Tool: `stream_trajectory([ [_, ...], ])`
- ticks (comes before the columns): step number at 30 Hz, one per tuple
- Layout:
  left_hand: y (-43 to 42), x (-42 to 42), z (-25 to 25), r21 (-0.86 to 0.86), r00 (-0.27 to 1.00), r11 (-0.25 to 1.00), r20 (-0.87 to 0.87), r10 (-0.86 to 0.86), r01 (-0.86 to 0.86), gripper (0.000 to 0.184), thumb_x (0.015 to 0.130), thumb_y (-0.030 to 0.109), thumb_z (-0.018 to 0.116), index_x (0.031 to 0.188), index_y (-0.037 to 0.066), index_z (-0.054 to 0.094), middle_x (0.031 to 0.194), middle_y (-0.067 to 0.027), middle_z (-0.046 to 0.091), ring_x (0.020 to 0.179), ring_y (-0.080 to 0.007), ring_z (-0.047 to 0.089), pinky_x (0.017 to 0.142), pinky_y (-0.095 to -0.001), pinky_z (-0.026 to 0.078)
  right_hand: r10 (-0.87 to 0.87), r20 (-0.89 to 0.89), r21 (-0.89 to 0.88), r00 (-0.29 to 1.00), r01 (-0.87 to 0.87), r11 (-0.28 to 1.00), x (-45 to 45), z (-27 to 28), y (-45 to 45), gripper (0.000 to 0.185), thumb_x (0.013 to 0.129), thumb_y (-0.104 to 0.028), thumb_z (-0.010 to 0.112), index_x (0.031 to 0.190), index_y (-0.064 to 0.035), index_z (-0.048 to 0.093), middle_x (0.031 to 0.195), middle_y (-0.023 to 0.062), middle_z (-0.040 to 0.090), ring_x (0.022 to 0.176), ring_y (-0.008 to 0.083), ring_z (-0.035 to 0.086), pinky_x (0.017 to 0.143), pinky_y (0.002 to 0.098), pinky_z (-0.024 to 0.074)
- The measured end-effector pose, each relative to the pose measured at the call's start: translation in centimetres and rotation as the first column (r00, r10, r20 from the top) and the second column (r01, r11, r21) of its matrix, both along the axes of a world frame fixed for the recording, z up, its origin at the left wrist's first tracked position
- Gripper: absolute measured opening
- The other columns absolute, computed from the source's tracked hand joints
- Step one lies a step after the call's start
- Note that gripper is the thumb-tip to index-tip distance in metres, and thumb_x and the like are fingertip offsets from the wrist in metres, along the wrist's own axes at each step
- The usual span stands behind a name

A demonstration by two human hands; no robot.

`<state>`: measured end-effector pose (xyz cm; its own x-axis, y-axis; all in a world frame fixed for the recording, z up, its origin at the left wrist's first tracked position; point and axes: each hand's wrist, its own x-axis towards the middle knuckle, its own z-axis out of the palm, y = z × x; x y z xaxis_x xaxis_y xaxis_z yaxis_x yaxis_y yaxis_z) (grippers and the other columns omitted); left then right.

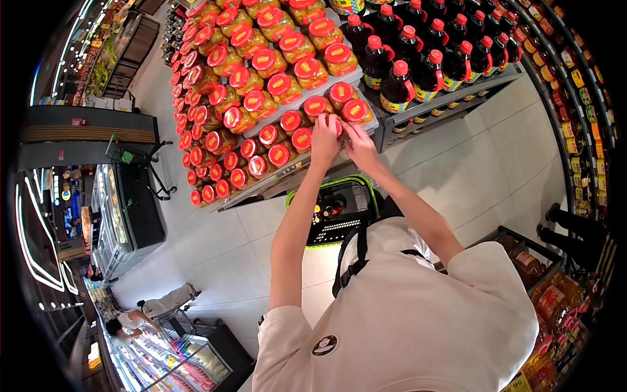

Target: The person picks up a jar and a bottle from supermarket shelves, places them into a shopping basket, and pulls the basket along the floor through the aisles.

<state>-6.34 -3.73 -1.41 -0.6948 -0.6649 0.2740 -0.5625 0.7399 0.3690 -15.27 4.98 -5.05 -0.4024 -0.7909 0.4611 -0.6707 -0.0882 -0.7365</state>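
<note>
Both my hands are at the front row of a stepped display of glass jars with red lids. My left hand (324, 140) has its fingers bent over a red-lidded jar (339, 127). From the other side, my right hand (360, 145) presses its fingers against the same jar. Only part of that lid shows between the hands; the glass below is hidden. Close beside it stand other red-lidded jars (356, 111), upright. Below my hands is a black shopping basket (339, 228) with a bright green rim and a few small items inside.
Dark bottles with red caps (400, 86) stand on a grey shelf to the right. Pale floor tiles (450, 153) lie below. A shopping cart (130, 157) is at the left. A person with a cart (140, 320) is at the lower left; another person's dark legs (575, 228) show at the right.
</note>
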Motion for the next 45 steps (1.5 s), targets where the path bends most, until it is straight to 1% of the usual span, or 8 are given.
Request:
stream_trajectory([
  [11, 0.0, -0.3, -0.9, -0.155, 0.977, 0.988, 0.213, 0.014, 0.02, 0.047, 0.063, 0.001, 0.06, 0.107, 0.003, 0.046, 0.093, -0.0153, 0.044, 0.087, -0.0317, 0.046, 0.075, -0.0382, 0.041, -0.035, -0.14, 0.059, 0.99, 0.043, 0.997, -0.1, 0.5, -0.4, 0.055, 0.062, 0.001, 0.059, 0.115, -0.0084, 0.046, 0.106, 0.0059, 0.055, 0.087, 0.0247, 0.056, 0.067, 0.0322, 0.0491],
  [29, 0.6, 0.5, 0.4, -0.115, 0.995, 0.993, 0.092, 0.039, -0.028, 0.05, 0.062, 0.003, 0.062, 0.109, 0.005, 0.046, 0.097, -0.0148, 0.042, 0.088, -0.0329, 0.044, 0.076, -0.0404, 0.041, 0.042, -0.13, 0.051, 0.991, -0.035, 0.998, -0.8, 2.8, -0.4, 0.052, 0.061, 0.002, 0.059, 0.111, -0.0051, 0.046, 0.115, 0.0084, 0.051, 0.099, 0.025, 0.051, 0.081, 0.0336, 0.0447],
  [34, 2.1, 2.2, 5.1, -0.013, 0.999, 1.0, -0.022, 0.024, -0.025, 0.062, 0.055, 0.005, 0.071, 0.111, 0.006, 0.044, 0.099, -0.0148, 0.041, 0.093, -0.0332, 0.044, 0.077, -0.0393, 0.042, 0.272, 0.143, 0.104, 0.951, -0.288, 0.952, -2.5, 7.0, 0.9, 0.056, 0.064, -0.004, 0.066, 0.116, -0.0055, 0.043, 0.119, 0.012, 0.047, 0.108, 0.0287, 0.046, 0.09, 0.0347, 0.0398],
  [36, 2.8, 3.1, 7.7, 0.171, 0.996, 0.985, -0.087, 0.028, -0.012, 0.066, 0.053, 0.008, 0.074, 0.112, 0.01, 0.043, 0.1, -0.0147, 0.04, 0.096, -0.0328, 0.044, 0.079, -0.0394, 0.041, 0.304, 0.223, 0.149, 0.926, -0.341, 0.928, -3.3, 8.0, 1.4, 0.06, 0.065, -0.009, 0.069, 0.118, -0.005, 0.041, 0.119, 0.0121, 0.047, 0.11, 0.0269, 0.046, 0.092, 0.0332, 0.0388],
  [39, 4.2, 4.4, 11.9, 0.368, 0.99, 0.926, -0.141, -0.033, 0.083, 0.064, 0.048, 0.014, 0.079, 0.104, 0.007, 0.048, 0.094, -0.0143, 0.048, 0.092, -0.0308, 0.05, 0.08, -0.0368, 0.042, 0.445, 0.671, 0.1, 0.593, -0.667, 0.738, -3.6, 8.6, 2.7, 0.07, 0.062, -0.013, 0.075, 0.122, -0.0039, 0.038, 0.119, 0.0107, 0.047, 0.109, 0.0199, 0.047, 0.093, 0.0317, 0.0373],
  [40, 4.6, 4.9, 12.7, 0.419, 0.987, 0.901, -0.155, -0.048, 0.11, 0.063, 0.047, 0.015, 0.079, 0.102, 0.006, 0.049, 0.093, -0.0142, 0.051, 0.091, -0.03, 0.051, 0.08, -0.0364, 0.042, 0.447, 0.682, 0.11, 0.578, -0.686, 0.719, -2.9, 8.7, 3.3, 0.07, 0.062, -0.013, 0.075, 0.122, -0.0039, 0.038, 0.119, 0.0107, 0.047, 0.109, 0.0199, 0.047, 0.093, 0.0317, 0.0373],
  [43, 5.8, 6.1, 15.2, 0.537, 0.974, 0.815, -0.176, -0.145, 0.218, 0.064, 0.047, 0.017, 0.08, 0.102, 0.004, 0.05, 0.095, -0.012, 0.054, 0.089, -0.0259, 0.055, 0.079, -0.0333, 0.043, 0.513, 0.84, -0.179, 0.174, -0.804, 0.567, -1.2, 10.0, 5.0, 0.077, 0.06, -0.01, 0.075, 0.124, 0.0015, 0.033, 0.118, 0.0063, 0.046, 0.106, 0.0121, 0.045, 0.092, 0.026, 0.036],
  [45, 6.6, 7.0, 15.5, 0.63, 0.961, 0.726, -0.188, -0.201, 0.276, 0.065, 0.047, 0.019, 0.08, 0.103, 0.003, 0.05, 0.097, -0.0091, 0.055, 0.089, -0.021, 0.056, 0.081, -0.0303, 0.043, 0.375, 0.92, -0.124, 0.115, -0.822, 0.555, -0.4, 10.8, 6.8, 0.075, 0.061, -0.01, 0.074, 0.124, 0.0009, 0.034, 0.117, 0.0057, 0.046, 0.106, 0.012, 0.045, 0.092, 0.0258, 0.0362],
])
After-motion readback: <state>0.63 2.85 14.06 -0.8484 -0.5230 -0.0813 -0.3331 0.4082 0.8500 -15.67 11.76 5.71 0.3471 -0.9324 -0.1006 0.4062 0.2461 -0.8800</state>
